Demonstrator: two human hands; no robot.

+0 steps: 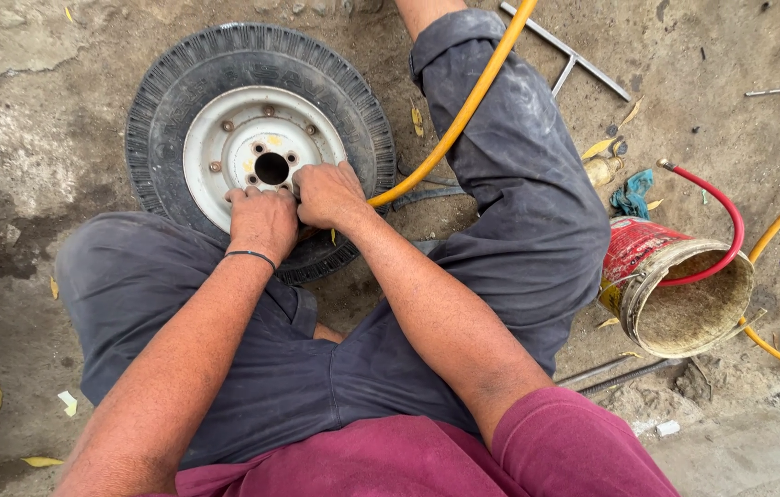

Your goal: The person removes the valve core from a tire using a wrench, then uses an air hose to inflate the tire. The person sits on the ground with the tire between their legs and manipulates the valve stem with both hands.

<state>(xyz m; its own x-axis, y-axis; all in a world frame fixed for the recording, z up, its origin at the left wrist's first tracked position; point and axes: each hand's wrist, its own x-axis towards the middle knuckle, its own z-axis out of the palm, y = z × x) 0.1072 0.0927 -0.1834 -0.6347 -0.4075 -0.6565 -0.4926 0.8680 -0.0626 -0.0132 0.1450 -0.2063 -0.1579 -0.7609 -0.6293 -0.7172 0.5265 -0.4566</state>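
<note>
Partly hidden: hose (464, 110) end under hands (302, 210).

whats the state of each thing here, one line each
wheel: lying flat on the ground, tyre on its white rim
left hand: closed, pressed on the rim's near edge
right hand: closed on the rim beside the left
yellow hose: runs to the hands, end hidden
bucket: tipped on its side, mouth open
red hose: curves into the bucket

Open ground left of tyre (252, 138); yellow hose (464, 110) and bucket (685, 299) crowding right.
</note>
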